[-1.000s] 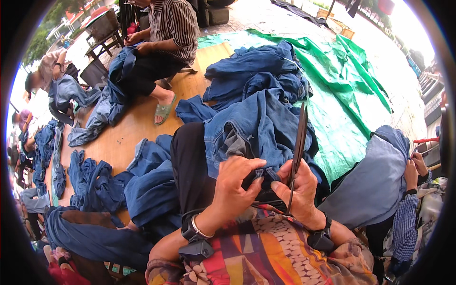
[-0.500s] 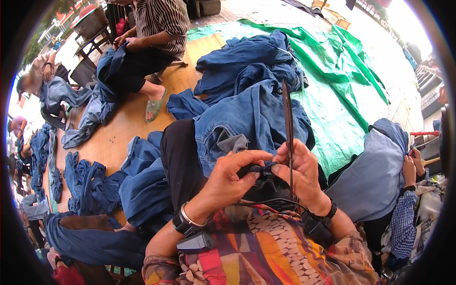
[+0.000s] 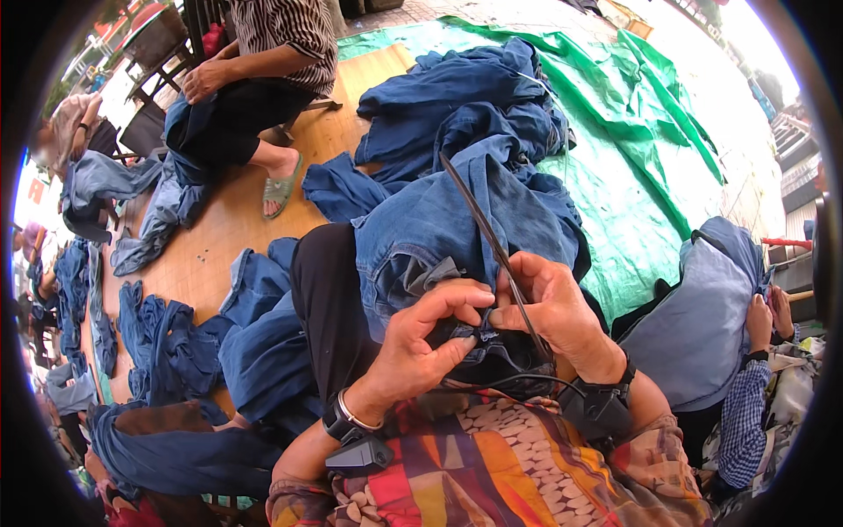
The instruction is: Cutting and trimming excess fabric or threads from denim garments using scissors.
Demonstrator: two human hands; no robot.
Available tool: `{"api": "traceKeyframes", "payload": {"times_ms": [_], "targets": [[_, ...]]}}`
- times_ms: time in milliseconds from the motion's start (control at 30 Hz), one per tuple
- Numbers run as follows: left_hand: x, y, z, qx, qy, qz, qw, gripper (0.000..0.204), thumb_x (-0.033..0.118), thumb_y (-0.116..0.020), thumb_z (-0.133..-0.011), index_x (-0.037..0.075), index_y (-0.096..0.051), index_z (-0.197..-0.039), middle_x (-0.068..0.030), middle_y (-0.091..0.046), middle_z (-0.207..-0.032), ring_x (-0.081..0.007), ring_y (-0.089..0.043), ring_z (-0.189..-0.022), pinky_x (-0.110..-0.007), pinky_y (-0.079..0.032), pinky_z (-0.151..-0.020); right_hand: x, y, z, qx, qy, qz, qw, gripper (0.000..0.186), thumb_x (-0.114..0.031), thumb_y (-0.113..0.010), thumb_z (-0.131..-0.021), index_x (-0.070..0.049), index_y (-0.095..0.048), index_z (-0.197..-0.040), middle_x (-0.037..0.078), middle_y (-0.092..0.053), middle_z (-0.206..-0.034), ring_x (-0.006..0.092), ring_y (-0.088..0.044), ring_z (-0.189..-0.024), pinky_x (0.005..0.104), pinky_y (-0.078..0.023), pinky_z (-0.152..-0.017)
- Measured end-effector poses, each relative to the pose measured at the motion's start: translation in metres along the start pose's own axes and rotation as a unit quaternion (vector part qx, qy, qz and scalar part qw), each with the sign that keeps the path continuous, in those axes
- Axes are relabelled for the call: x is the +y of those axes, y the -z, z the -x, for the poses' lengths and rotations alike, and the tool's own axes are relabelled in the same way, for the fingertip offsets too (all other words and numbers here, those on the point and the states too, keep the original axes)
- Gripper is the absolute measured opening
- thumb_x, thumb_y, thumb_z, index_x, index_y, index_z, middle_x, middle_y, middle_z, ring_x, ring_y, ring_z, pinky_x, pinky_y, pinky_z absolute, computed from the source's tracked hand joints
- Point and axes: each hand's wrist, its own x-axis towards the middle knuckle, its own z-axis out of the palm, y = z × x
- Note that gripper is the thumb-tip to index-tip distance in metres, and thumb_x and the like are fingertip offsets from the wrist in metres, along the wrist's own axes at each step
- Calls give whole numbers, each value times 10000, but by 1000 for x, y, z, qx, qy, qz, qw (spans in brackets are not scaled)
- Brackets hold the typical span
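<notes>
A blue denim garment [image 3: 421,215] lies across my lap, its edge bunched up between my two hands. My left hand [image 3: 426,338] has curled fingers, the thumb on that denim edge. Close beside it, my right hand [image 3: 558,312] pinches the same edge with thumb and fingertips. A long, thin, dark blade-like tool [image 3: 474,211] runs through the right hand's grip, slanting up to the left over the denim; its handle end is mostly hidden by the hand. The exact spot where the fingertips meet is partly covered.
A pile of jeans [image 3: 457,97] lies ahead on a tan board [image 3: 246,220] beside a green tarp [image 3: 606,211]. More denim [image 3: 272,360] lies at left. A seated person in a striped shirt [image 3: 285,44] is ahead left; at right, another person's hands hold light denim [image 3: 689,325].
The dark tool has tipped from upright to slanting left. My hands stay close together at the denim edge. The person in stripes has shifted their hands on the denim.
</notes>
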Motion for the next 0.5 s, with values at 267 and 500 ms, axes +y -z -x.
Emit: {"api": "traceKeyframes", "payload": {"times_ms": [267, 500], "targets": [[-14, 4, 1, 12, -16, 80, 997, 380, -86, -557, -726, -3, -562, -1097, -103, -585, -1111, -129, -550, -956, -256, -429, -858, -1, 3, -14, -18, -92, -11, 996, 386, -87, -790, -621, 5, -577, -930, 3, -597, -753, 57, -547, -665, 192, -425, -591], [-6, 0, -4, 66, 34, 128, 989, 367, -90, -560, -731, -24, -554, -1093, -68, -569, -982, -121, -538, -947, -254, -416, -870, 10, 1, -4, 61, 48, 9, 997, 358, -85, -788, -650, -23, -552, -912, -17, -584, -731, 14, -456, -596, 161, -378, -553]]}}
